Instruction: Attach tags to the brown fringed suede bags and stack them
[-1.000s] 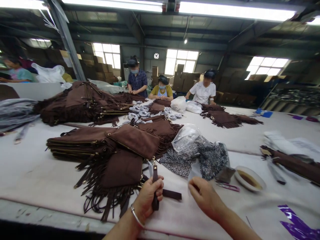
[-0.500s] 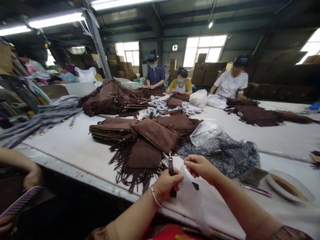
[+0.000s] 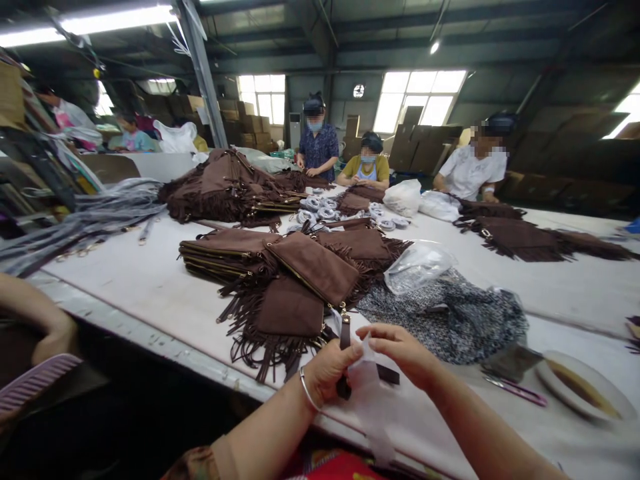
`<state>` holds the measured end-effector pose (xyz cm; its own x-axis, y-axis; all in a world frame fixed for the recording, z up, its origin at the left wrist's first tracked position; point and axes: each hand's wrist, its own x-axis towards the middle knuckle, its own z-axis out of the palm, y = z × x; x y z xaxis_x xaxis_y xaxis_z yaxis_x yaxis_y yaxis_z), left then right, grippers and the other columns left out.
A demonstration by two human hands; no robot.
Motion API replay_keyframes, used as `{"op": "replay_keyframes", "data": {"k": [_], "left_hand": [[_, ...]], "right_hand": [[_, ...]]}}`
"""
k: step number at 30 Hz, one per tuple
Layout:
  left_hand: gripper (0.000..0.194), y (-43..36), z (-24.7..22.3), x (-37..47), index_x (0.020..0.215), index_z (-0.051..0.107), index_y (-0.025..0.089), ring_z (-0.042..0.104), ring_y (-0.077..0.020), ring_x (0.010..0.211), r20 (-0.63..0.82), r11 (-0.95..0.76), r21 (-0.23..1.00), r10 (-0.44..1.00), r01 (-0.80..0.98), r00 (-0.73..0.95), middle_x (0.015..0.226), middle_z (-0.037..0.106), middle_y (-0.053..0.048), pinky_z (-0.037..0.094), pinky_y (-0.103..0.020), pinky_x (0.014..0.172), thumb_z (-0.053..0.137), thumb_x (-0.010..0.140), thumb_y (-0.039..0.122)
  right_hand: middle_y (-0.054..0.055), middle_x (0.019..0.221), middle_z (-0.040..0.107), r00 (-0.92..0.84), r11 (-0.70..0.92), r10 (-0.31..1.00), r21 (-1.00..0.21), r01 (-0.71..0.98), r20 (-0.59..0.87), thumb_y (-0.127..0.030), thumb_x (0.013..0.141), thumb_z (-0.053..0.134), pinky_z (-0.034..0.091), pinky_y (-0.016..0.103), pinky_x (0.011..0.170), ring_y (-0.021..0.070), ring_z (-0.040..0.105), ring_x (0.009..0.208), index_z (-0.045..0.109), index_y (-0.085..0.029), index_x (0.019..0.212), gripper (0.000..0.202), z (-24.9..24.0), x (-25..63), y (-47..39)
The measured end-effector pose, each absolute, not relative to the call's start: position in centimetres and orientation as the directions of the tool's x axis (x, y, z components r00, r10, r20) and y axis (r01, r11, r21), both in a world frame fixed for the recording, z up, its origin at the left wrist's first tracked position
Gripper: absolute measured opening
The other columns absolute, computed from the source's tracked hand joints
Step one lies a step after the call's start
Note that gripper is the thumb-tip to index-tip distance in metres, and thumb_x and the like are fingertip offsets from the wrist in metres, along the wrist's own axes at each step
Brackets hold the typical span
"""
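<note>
My left hand (image 3: pixel 330 371), with a silver bangle at the wrist, is closed around a dark brown strap (image 3: pixel 345 333) with a gold clasp at its top. A translucent white sheet (image 3: pixel 369 393) hangs between my hands, touching the left thumb. My right hand (image 3: pixel 395 348) pinches the sheet's upper edge between thumb and fingers. Just beyond lie brown fringed pouches (image 3: pixel 291 307), one tilted on top (image 3: pixel 314 268). The strap's lower end shows below my left fingers. A dark strip (image 3: pixel 387 375) shows behind the sheet.
Right of the pouches are a grey knitted cloth (image 3: pixel 445 313), a clear plastic bag (image 3: pixel 419 265), a pink cutter (image 3: pixel 517 391) and a tape roll (image 3: pixel 583 387). A brown pile (image 3: pixel 225 187) and grey straps (image 3: pixel 95 223) lie farther back. A person's arm (image 3: pixel 37 313) is at left; several people work beyond.
My right hand has moved left to the sheet's upper edge and now pinches it. The left hand still holds the strap. The view has shifted slightly.
</note>
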<state>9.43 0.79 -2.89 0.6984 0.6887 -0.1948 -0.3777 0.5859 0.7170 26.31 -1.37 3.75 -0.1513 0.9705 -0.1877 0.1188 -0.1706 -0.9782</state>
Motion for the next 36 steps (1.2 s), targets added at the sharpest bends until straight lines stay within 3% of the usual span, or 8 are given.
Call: {"op": "replay_keyframes", "data": {"k": [3, 7, 12, 17, 20, 22, 27, 36], "left_hand": [[0.057, 0.7, -2.7, 9.2, 0.076, 0.06, 0.012, 0.04, -0.0066, 0.046, -0.178, 0.61, 0.701, 0.65, -0.368, 0.739, 0.052, 0.044, 0.005, 0.033, -0.022, 0.05, 0.076, 0.059, 0.064], [0.049, 0.6, -2.7, 9.3, 0.076, 0.057, 0.013, 0.033, -0.0044, 0.043, -0.15, 0.557, 0.751, 0.668, -0.355, 0.729, 0.052, 0.04, 0.007, 0.025, -0.02, 0.044, 0.081, 0.06, 0.053], [0.038, 0.6, -2.9, 10.2, 0.073, 0.053, 0.016, 0.031, -0.0049, 0.041, -0.215, 0.553, 0.773, 0.69, -0.311, 0.691, 0.049, 0.039, 0.008, 0.024, -0.02, 0.043, 0.074, 0.071, 0.047], [0.048, 0.9, -1.8, 9.0, 0.084, 0.065, 0.011, 0.05, -0.0091, 0.057, -0.232, 0.473, 0.863, 0.684, -0.178, 0.692, 0.069, 0.058, -0.001, 0.037, -0.021, 0.053, 0.073, 0.068, 0.056], [0.047, 1.9, -0.4, 7.1, 0.085, 0.07, 0.01, 0.042, -0.0057, 0.048, -0.291, 0.438, 0.899, 0.561, 0.02, 0.775, 0.063, 0.054, 0.001, 0.028, -0.02, 0.044, 0.076, 0.065, 0.053], [0.049, 2.7, 0.6, 6.2, 0.085, 0.069, 0.011, 0.034, -0.0035, 0.042, -0.298, 0.471, 0.882, 0.533, 0.015, 0.792, 0.058, 0.048, 0.004, 0.021, -0.02, 0.04, 0.076, 0.065, 0.054], [0.049, 3.4, 2.4, 6.9, 0.09, 0.067, 0.011, 0.039, -0.0045, 0.043, -0.215, 0.495, 0.847, 0.653, -0.195, 0.726, 0.055, 0.051, 0.003, 0.025, -0.018, 0.042, 0.08, 0.062, 0.049], [0.033, 1.8, 2.6, 9.8, 0.083, 0.07, 0.011, 0.045, -0.0074, 0.046, -0.184, 0.234, 0.971, 0.864, -0.051, 0.47, 0.055, 0.059, 0.0, 0.031, -0.021, 0.045, 0.077, 0.065, 0.038]], "right_hand": [[0.002, 0.068, 0.067, -0.134, -0.196, 0.968, -0.971, 0.136, -0.214, -0.029, 0.073, 0.064, 0.043, 0.029, 0.068, 0.0164, 0.057, 0.068, 0.074, -0.015, 0.077, 0.018, 3.8, 25.6, -1.2], [0.0, 0.059, 0.06, 0.061, -0.249, 0.968, -0.96, 0.131, -0.243, -0.037, 0.073, 0.065, 0.033, 0.025, 0.053, 0.0123, 0.047, 0.055, 0.072, -0.013, 0.079, 0.026, 2.3, 25.5, -1.5], [-0.001, 0.056, 0.054, 0.158, -0.226, 0.967, -0.962, 0.154, -0.202, -0.046, 0.071, 0.067, 0.032, 0.026, 0.053, 0.012, 0.044, 0.054, 0.069, -0.013, 0.071, 0.033, 1.4, 26.1, -1.8], [-0.001, 0.055, 0.052, 0.228, -0.189, 0.968, -0.901, 0.39, -0.105, -0.047, 0.071, 0.066, 0.033, 0.027, 0.056, 0.0134, 0.046, 0.057, 0.061, -0.016, 0.057, 0.034, 1.9, 27.7, -3.3], [-0.002, 0.054, 0.051, 0.249, -0.202, 0.964, -0.867, 0.456, -0.093, -0.046, 0.069, 0.066, 0.033, 0.026, 0.055, 0.0138, 0.045, 0.057, 0.058, -0.018, 0.056, 0.033, 1.6, 28.5, -4.8], [-0.002, 0.056, 0.052, 0.237, -0.199, 0.967, -0.857, 0.476, -0.093, -0.046, 0.07, 0.066, 0.034, 0.026, 0.055, 0.0144, 0.046, 0.058, 0.058, -0.018, 0.057, 0.031, 1.3, 28.5, -5.6], [-0.001, 0.055, 0.055, 0.217, -0.169, 0.974, -0.846, 0.505, -0.065, -0.044, 0.071, 0.065, 0.034, 0.027, 0.055, 0.0152, 0.048, 0.058, 0.058, -0.019, 0.056, 0.03, 1.2, 27.2, -6.5], [-0.001, 0.058, 0.058, 0.231, -0.215, 0.966, -0.866, 0.451, -0.119, -0.041, 0.072, 0.065, 0.035, 0.027, 0.055, 0.0158, 0.049, 0.058, 0.066, -0.019, 0.063, 0.024, 1.0, 26.0, -6.9]]}}
